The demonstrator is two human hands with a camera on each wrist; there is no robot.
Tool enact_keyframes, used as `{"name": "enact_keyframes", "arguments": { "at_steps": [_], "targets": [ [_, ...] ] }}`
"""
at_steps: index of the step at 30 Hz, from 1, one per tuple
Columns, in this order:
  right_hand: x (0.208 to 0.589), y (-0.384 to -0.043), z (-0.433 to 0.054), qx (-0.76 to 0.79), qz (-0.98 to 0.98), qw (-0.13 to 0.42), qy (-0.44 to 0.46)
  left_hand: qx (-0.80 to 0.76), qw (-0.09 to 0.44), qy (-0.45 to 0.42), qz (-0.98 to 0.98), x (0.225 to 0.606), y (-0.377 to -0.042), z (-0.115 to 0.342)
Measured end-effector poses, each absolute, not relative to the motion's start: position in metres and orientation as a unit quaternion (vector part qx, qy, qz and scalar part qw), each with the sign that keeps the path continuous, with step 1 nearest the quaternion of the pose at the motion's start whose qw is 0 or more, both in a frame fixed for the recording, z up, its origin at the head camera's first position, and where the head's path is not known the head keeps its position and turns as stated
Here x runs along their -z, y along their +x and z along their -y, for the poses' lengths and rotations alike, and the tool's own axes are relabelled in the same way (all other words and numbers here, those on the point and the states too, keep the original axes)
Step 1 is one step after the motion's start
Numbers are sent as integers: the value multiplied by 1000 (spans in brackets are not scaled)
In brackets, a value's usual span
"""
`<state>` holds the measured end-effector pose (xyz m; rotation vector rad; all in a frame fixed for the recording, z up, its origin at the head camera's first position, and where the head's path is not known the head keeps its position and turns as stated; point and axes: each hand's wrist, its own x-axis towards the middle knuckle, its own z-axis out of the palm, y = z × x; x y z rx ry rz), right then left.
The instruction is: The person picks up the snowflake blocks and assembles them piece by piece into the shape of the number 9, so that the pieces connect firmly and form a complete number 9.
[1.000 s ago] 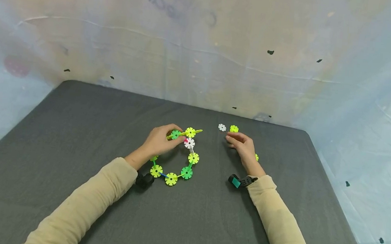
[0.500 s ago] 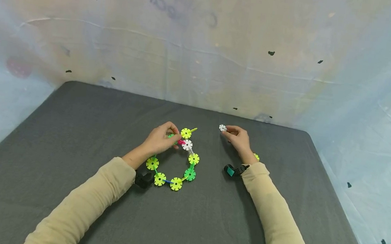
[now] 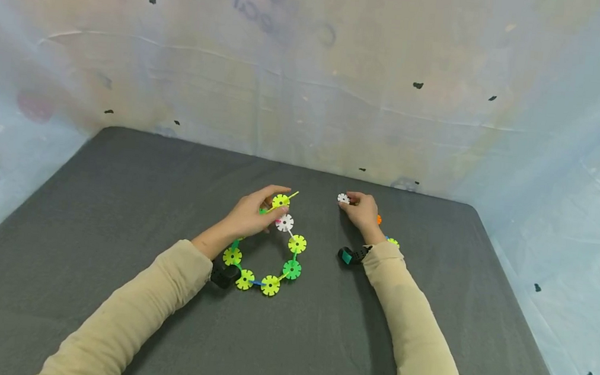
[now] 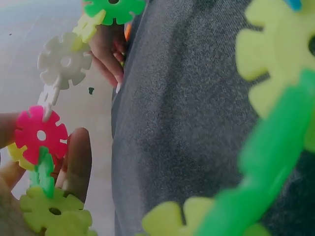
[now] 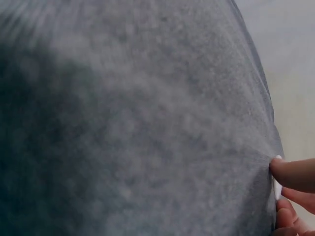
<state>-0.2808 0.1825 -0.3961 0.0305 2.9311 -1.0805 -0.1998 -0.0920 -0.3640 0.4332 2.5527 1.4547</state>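
Note:
My left hand (image 3: 252, 212) grips the upper part of a looped chain of snowflake discs (image 3: 270, 285), joined edge to edge. The discs are mostly yellow-green, with green and white ones among them. In the left wrist view a pink disc (image 4: 40, 133) sits between thumb and fingers, linked to a white disc (image 4: 64, 60). A yellow-green disc (image 3: 280, 201) with another standing edge-on is at the chain's top. Farther right, my right hand (image 3: 363, 211) pinches a loose white snowflake disc (image 3: 343, 198); its edge (image 5: 278, 184) shows between thumb and fingers in the right wrist view.
Beyond the right hand, an orange disc (image 3: 379, 219) and a yellow-green disc (image 3: 393, 242) lie partly hidden on the dark grey cloth-covered table (image 3: 286, 347). A pale plastic sheet (image 3: 308, 93) hangs behind the far table edge and along both sides.
My right hand has moved onto the loose white disc and pinched it, covering the yellow-green disc beside it. My left hand has shifted its grip on the chain, whose lower part slid slightly nearer.

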Motion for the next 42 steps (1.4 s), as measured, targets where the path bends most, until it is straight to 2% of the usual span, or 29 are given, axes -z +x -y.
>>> {"name": "enact_keyframes", "arguments": {
  "at_steps": [8,15,24,36,42],
  "targets": [
    [394,-278,-178,375,-927,2,15,-517,58,168,-837,365,-200,89],
    [388,-269,-169,508,-860,8,-45,-529,46,133,-837,364,-202,84],
    [368,-250,-148,611,-788,8,-71,-529,26,128,-838,364,-202,84],
    [355,-241,-131,643,-758,26,-107,-541,25,116,-832,363,-202,80],
    [356,-239,-128,638,-761,16,-114,-539,29,96,-836,363,-202,76]
  ]
}}
